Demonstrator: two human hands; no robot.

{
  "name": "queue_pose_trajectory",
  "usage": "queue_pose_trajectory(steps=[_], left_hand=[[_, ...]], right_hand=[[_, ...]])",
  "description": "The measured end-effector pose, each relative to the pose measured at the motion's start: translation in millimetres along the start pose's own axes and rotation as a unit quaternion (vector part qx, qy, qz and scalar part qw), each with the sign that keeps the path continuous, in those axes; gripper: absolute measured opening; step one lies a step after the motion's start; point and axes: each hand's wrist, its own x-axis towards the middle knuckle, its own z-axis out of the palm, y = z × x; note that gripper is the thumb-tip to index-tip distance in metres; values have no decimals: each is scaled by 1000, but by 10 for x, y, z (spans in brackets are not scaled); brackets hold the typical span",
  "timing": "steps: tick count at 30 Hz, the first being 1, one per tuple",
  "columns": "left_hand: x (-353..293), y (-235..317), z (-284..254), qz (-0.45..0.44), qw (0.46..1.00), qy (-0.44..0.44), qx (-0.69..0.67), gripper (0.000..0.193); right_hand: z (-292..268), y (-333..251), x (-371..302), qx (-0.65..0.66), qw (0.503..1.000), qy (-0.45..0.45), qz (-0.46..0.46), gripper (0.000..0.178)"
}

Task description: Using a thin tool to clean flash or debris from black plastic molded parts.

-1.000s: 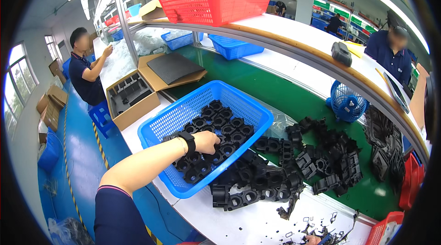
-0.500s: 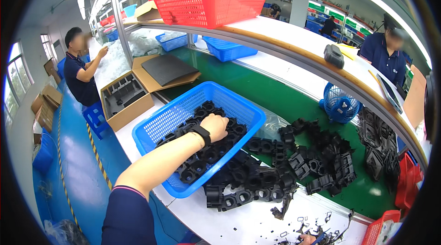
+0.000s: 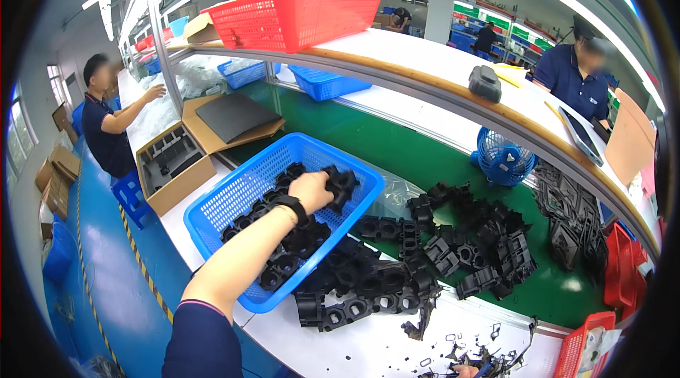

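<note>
Left hand (image 3: pixel 312 190) lifted, black part (image 3: pixel 341 184) held over blue basket (image 3: pixel 212 211)

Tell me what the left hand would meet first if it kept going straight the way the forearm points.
The left hand, gripping a black plastic part, points up and right. It would probably first meet the far rim of the blue basket, then the green mat; depth is uncertain.

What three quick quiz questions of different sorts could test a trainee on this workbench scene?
1. True or false: the left hand holds a black part over the blue basket.
2. What colour is the basket on the top shelf? A green, B red, C yellow.
3. Fill in: the small fan is ____.

Key: 1 true; 2 B; 3 blue.
</note>
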Motion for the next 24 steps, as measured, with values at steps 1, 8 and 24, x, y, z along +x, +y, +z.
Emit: queue_pose_trajectory(steps=[1,8,24], left_hand=[[25,-36,-122,0,998,15,-62,36],[-450,-46,-824,6,600,-164,-783,50],[-902,238,-1160,113,524,-200,-820,86]], right_hand=[[-18,3,-21,3,1000,2,2,22],[-30,206,-31,2,999,21,34,23],[20,-65,-44,18,999,2,38,23]])
